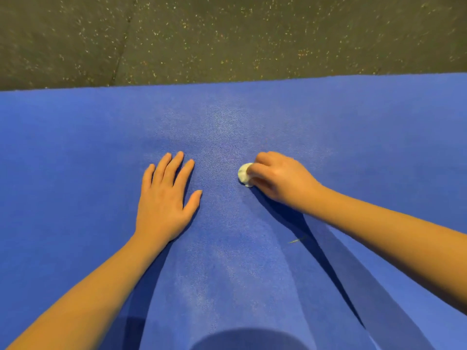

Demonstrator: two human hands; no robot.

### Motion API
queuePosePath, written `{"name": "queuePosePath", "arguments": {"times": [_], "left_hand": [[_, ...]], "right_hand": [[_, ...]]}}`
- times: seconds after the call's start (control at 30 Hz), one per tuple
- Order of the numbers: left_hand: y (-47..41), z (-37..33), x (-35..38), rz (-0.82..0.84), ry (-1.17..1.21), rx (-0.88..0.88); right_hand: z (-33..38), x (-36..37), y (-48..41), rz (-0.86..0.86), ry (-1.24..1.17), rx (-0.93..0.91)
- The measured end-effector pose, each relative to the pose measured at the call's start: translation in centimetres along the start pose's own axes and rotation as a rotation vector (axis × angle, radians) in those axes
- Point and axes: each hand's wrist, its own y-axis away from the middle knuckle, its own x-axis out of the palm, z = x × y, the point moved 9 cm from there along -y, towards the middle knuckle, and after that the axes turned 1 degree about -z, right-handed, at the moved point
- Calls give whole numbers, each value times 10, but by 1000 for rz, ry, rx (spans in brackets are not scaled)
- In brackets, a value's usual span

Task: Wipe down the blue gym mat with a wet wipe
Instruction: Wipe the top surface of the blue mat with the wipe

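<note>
Mat: blue, textured, lying flat on the floor; it fills the lower two thirds of the view, its far edge running straight across.
Floor: dark rubber with pale speckles, beyond the far edge of the mat; a seam runs through it at upper left.
Left hand: palm down on the mat, fingers straight and slightly spread, thumb out to the side; it holds nothing.
Right hand: fingers curled round the wipe, pressing it against the mat; the hand is well apart from the left hand.
Wipe: white, bunched into a small wad; only the part protruding from the fingertips is visible.
Mat surface: paler, shiny patches between and beyond the hands.
Debris: thin pale sliver on the mat, beside the right forearm.
Shadows: both arms cast dark bands on the mat; a rounded shadow sits at bottom centre.
</note>
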Motion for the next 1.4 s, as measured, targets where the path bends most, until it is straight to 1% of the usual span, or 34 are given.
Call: {"name": "queuePosePath", "arguments": {"times": [0.03, 0.07, 0.13, 0.17, 0.2, 0.23, 0.33, 0.37, 0.4, 0.43, 0.5, 0.53, 0.57, 0.6, 0.67, 0.7, 0.73, 0.77, 0.8, 0.87, 0.9, 0.93, 0.97, 1.0, 1.07, 1.1, 1.13, 1.17, 1.27, 1.3, 1.33, 1.4], "left_hand": [[0, 0, 0, -5, 8, -1], [1, 0, 0, -8, 13, -1], [1, 0, -1, -10, 20, -4], [1, 1, -1, -11, 24, -7], [1, 1, -2, -10, 27, -9], [0, 1, -2, -8, 31, -10], [1, 1, -1, -14, 37, -9], [1, 2, -1, -19, 37, -8], [0, 2, -1, -25, 38, -7], [0, 2, -1, -30, 40, -6], [0, 2, -2, -35, 48, -3], [0, 2, -2, -38, 55, -2], [0, 2, -2, -41, 63, -2], [0, 3, -2, -46, 69, -1], [1, 3, -2, -53, 74, 4], [1, 3, -2, -57, 74, 6], [0, 2, -3, -62, 72, 8], [0, 2, -3, -64, 72, 11], [0, 2, -2, -65, 74, 12], [0, 2, -2, -60, 75, 8], [1, 2, -2, -55, 72, 6], [1, 2, -2, -49, 71, 5], [1, 2, -2, -45, 70, 4], [1, 2, -2, -44, 68, 4], [1, 2, -3, -43, 65, 7], [1, 2, -3, -40, 65, 7], [1, 2, -3, -36, 65, 7], [1, 2, -3, -33, 65, 7], [1, 3, -1, -25, 64, 4], [1, 3, -1, -22, 63, 3], [2, 3, -1, -19, 62, 1], [1, 3, -2, -16, 59, 3]], "right_hand": [[-10, -7, -7, -38, 26, 18], [-27, -17, -16, -112, 54, 84], [-68, -39, -33, -252, 89, 339], [-83, -41, -38, -275, 103, 465], [-86, -38, -43, -267, 114, 518], [-77, -33, -49, -238, 108, 481], [-24, -10, -55, -64, 53, 52], [-23, -9, -58, -1, 52, 1], [-36, -15, -66, 4, 56, 55], [-57, -25, -75, -48, 69, 177], [-115, -47, -86, -194, 114, 526], [-128, -52, -89, -236, 126, 637], [-125, -51, -96, -251, 124, 658], [-111, -45, -104, -241, 100, 597], [-65, -22, -112, -107, 1, 354], [-47, -13, -109, -38, -16, 236], [-38, -11, -106, 13, 23, 169], [-43, -14, -108, 7, 71, 163], [-55, -22, -113, -48, 110, 219], [-87, -39, -126, -158, 138, 422], [-98, -41, -132, -166, 170, 511], [-98, -40, -138, -153, 191, 554], [-90, -34, -145, -121, 185, 547], [-75, -27, -151, -81, 155, 492], [-37, -11, -157, 19, 80, 285], [-22, -4, -156, 70, 72, 170], [-15, -4, -157, 101, 89, 105], [-21, -9, -161, 90, 102, 123], [-68, -29, -169, -33, 75, 467], [-70, -27, -167, -43, 97, 511], [-61, -22, -165, -39, 136, 458], [-29, 1, -156, 58, 133, 243]]}}
